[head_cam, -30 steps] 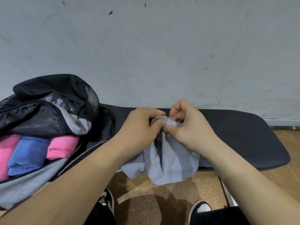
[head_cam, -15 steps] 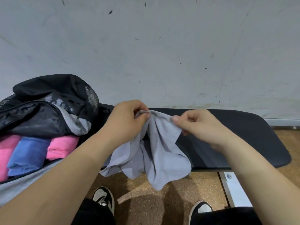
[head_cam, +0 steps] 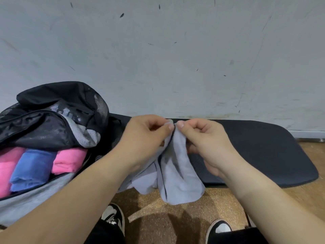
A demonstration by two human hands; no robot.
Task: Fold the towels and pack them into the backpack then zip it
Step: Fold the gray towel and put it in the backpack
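Pinches grey towel point(head_cam: 177, 173) at its top edge with left hand point(head_cam: 146, 138) and right hand point(head_cam: 207, 143), thumbs nearly touching, letting cloth hang free over the floor for folding. Leaves backpack point(head_cam: 52, 103) unzipped at far left, pink towel point(head_cam: 70, 161) and blue towel point(head_cam: 33, 166) packed inside, ready to receive it.

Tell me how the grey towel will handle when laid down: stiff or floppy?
Probably very floppy: the grey towel hangs in loose folds below where the left hand and right hand pinch its top edge. Likely light, since fingertip pinches alone carry it. It may slump unless pressed flat on the black pad.
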